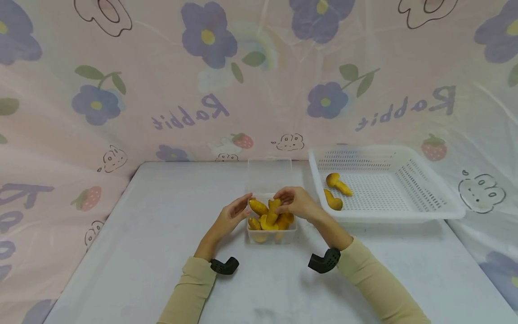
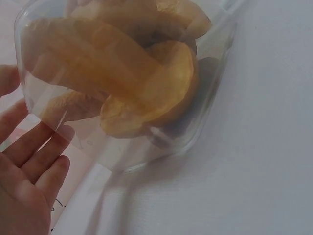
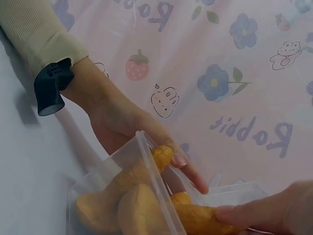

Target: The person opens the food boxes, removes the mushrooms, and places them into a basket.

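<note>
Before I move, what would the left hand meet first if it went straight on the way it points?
Most likely the clear box, at its left side. The left hand looks close to it or touching, though depth is hard to judge here.

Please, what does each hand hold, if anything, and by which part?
The right hand pinches a yellow mushroom by its stem's upper end. The left hand, beside the clear container, shows no hold.

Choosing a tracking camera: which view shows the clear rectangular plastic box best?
Head: it alone frames the whole box, though partly covered, with yellow mushroom-shaped pieces inside. Left wrist: closer, pieces visible through it, top cropped. Right wrist: side view, bottom cropped.
</note>
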A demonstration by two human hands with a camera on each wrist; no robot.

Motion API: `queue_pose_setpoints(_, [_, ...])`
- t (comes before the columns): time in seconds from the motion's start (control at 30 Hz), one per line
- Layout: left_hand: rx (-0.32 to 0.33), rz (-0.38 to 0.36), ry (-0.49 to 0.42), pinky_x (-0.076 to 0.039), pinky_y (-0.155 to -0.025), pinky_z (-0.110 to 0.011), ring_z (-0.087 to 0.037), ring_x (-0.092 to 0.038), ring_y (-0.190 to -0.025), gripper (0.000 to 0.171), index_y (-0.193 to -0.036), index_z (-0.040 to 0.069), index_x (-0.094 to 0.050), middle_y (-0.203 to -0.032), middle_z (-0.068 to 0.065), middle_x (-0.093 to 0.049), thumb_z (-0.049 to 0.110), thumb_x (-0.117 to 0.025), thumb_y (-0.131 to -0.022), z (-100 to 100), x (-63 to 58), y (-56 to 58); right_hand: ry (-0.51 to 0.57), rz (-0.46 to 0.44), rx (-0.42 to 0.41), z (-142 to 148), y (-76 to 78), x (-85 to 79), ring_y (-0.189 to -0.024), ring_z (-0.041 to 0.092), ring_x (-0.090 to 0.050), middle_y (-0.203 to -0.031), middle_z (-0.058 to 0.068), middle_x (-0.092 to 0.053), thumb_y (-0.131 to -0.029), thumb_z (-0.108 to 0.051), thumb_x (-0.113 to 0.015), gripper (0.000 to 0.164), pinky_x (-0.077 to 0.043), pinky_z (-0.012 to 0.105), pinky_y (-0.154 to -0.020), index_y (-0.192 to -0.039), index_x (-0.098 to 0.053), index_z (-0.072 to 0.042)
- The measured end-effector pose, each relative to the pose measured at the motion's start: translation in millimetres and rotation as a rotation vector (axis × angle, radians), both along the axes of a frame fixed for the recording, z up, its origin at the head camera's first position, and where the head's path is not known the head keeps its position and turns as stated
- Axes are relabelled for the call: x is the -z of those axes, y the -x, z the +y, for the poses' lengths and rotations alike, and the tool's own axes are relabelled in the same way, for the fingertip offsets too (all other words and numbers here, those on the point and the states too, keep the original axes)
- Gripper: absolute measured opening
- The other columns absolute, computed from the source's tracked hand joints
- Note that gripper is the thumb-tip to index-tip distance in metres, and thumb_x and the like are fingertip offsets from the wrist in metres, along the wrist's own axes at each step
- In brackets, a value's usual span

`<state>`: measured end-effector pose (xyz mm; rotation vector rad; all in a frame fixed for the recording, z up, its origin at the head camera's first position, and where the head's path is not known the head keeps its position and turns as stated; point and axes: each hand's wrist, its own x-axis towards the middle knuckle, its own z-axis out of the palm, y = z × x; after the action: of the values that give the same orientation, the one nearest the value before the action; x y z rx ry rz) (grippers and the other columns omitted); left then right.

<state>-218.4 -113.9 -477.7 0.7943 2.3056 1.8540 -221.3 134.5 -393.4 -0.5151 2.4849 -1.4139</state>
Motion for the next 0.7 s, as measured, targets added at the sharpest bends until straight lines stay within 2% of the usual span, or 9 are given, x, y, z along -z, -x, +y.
queue_pose_setpoints(0.23, [-0.003,-0.002,0.000,-0.033,-0.115,-0.047,-0.038,-0.039,-0.142,0.051,-0.146,0.000,-0.037,-0.147,-0.023,-0.045,0.008,-0.052,-0.099,0,-0.4,-0.4,0.034,-0.018,0.008,1,-1.7,-5.0,-0.085,0.010,-0.061,-0.108,0.023,-0.068,-0.079,-0.003,-0.076,0.033,-0.056,0.017,-0.079,-0.108,-0.064,0.006])
queue_pose_setpoints(0.43, [0.004,0.006,-0.001,-0.033,-0.115,-0.050,-0.039,-0.040,-0.141,0.050,-0.146,-0.001,-0.036,-0.147,-0.024,-0.045,0.007,-0.051,-0.099,0,-1.0,-1.1,0.126,-0.053,0.025,3,-3.9,-14.0,-0.085,0.011,-0.064,-0.109,0.027,-0.067,-0.081,-0.002,-0.073,0.032,-0.059,0.021,-0.081,-0.110,-0.060,0.008])
queue_pose_setpoints(0.7, [0.008,0.008,-0.005,-0.033,-0.115,-0.048,-0.039,-0.039,-0.141,0.050,-0.146,-0.001,-0.036,-0.147,-0.025,-0.045,0.006,-0.050,-0.099,0,-0.8,-0.5,0.105,-0.093,0.064,6,-4.1,-11.3,-0.083,0.007,-0.064,-0.103,0.021,-0.069,-0.083,-0.006,-0.073,0.030,-0.059,0.021,-0.081,-0.107,-0.058,0.006])
